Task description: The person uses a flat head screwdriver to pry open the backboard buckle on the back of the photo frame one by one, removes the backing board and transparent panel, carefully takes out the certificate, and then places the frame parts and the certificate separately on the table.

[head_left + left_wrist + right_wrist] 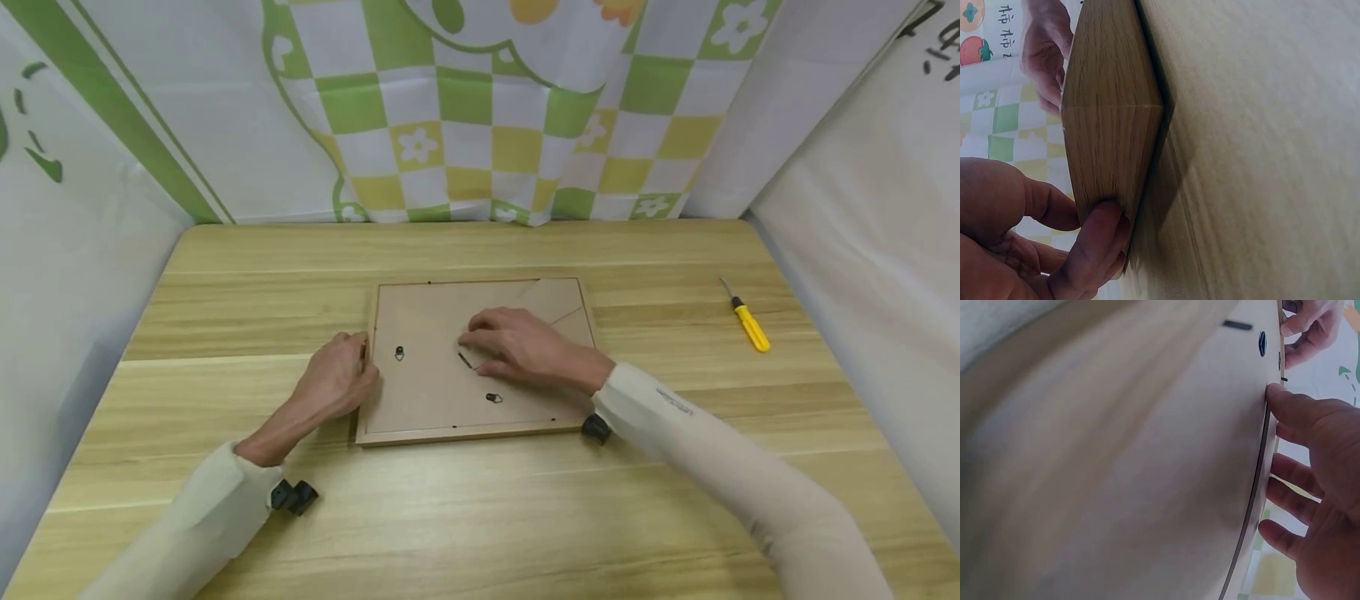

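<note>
A wooden picture frame [420, 436] lies face down on the table, its brown backboard [427, 392] upward. A diagonal stand leg [558, 298] runs across the board from the top right corner. My left hand [333, 379] holds the frame's left edge; in the left wrist view its thumb [1102, 219] presses the wood-grain side [1107, 140]. My right hand [528, 346] rests over the stand leg, fingertips on the board. In the right wrist view, its fingers [1294, 503] are spread and fairly straight, with the thumb at a dark line. The palm hides part of the leg.
Two small black hanging rings [400, 353] are fixed to the backboard, and tiny dark tabs sit along its edges. A yellow-handled screwdriver [750, 327] lies to the right on the wooden table [480, 508]. A checked cloth [465, 108] hangs behind the table.
</note>
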### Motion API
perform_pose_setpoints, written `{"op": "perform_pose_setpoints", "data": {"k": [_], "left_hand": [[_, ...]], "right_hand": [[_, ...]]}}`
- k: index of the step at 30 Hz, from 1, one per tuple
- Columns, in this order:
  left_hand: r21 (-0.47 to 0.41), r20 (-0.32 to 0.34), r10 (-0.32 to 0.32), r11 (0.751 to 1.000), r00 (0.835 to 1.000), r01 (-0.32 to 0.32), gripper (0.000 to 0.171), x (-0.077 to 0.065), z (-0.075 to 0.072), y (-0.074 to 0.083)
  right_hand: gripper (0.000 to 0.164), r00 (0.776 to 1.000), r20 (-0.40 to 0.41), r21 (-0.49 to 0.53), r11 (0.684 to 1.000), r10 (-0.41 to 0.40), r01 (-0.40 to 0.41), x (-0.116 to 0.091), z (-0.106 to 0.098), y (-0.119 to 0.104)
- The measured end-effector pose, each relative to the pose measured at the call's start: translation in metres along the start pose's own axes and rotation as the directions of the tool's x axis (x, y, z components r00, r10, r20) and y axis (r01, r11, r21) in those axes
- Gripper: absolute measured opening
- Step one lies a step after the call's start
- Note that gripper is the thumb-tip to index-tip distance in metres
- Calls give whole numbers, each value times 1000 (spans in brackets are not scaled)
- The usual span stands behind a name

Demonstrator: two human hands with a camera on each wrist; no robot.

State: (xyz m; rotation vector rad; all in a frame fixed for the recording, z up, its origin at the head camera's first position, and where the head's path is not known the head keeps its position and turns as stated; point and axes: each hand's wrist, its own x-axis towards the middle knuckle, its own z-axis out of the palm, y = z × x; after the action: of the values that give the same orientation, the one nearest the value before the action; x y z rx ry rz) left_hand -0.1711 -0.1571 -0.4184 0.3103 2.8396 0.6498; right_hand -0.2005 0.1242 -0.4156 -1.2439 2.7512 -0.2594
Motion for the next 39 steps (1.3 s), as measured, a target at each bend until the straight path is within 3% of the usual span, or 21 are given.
{"op": "perform_pose_setpoints", "data": {"k": [4, 8, 16, 26, 33, 39], "left_hand": [[6, 3, -2, 1000, 1000, 2, 54, 0, -1, 0], [-1, 18, 16, 1000, 1000, -16, 52, 0, -2, 0], [-30, 62, 56, 998, 996, -55, 35, 0, -6, -4], [-155, 166, 11, 988, 986, 15, 43, -2, -7, -7], [-193, 188, 9, 981, 982, 28, 47, 0, -7, -8], [-273, 225, 16, 961, 974, 48, 49, 1, -9, -12]], "right_hand": [[45, 1000, 27, -45, 999, -15, 16, 6, -2, -2], [42, 998, 49, -153, 987, -47, 54, 8, -3, -4], [41, 994, 75, -283, 955, -74, 92, 6, -3, -8], [40, 994, 50, -298, 948, -102, 113, 4, -7, -7], [39, 992, 37, -288, 949, -119, 125, 1, -12, -7], [41, 992, 61, -273, 953, -114, 127, -1, -14, -10]]}}
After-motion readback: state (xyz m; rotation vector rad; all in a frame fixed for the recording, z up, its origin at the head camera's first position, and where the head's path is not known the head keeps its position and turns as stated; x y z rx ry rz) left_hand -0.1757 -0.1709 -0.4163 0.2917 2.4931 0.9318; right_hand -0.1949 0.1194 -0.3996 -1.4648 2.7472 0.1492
